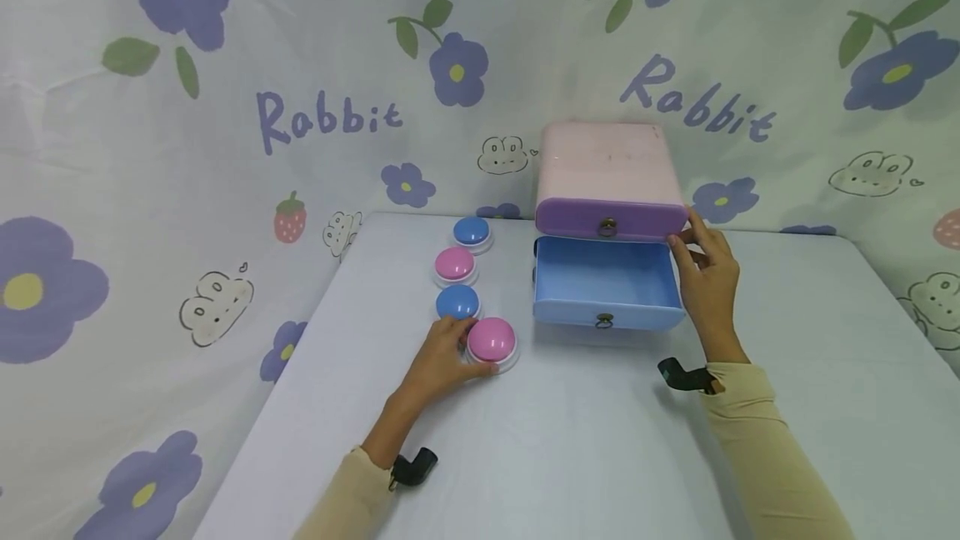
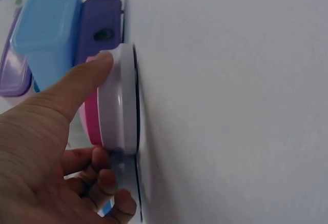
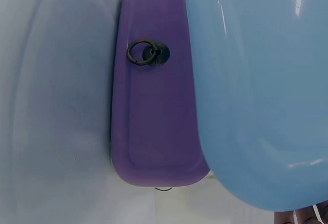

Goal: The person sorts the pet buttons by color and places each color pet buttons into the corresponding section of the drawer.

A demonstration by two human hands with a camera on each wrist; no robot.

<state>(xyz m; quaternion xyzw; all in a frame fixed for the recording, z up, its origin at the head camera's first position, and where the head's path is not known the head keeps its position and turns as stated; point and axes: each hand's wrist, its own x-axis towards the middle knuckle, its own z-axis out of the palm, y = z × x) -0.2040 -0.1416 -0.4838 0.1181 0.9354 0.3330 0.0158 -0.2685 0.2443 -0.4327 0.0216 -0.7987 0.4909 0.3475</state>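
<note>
In the head view my left hand (image 1: 442,361) grips a pink dome push button (image 1: 492,340) by its white base, thumb on one side and fingers on the other. The left wrist view shows the base tilted on edge in that view, close to the white tabletop. My right hand (image 1: 705,273) holds the right side of a small drawer cabinet (image 1: 611,161), its thumb by the purple top drawer (image 1: 573,217). Below that, the light blue drawer (image 1: 570,312) is pulled out. A purple bottom drawer (image 3: 159,111) shows beneath it in the right wrist view.
Left of the cabinet, a blue push button (image 1: 457,302), a pink one (image 1: 454,263) and another blue one (image 1: 471,231) form a row running back. A flower-print cloth (image 1: 315,23) hangs behind the white table (image 1: 600,440).
</note>
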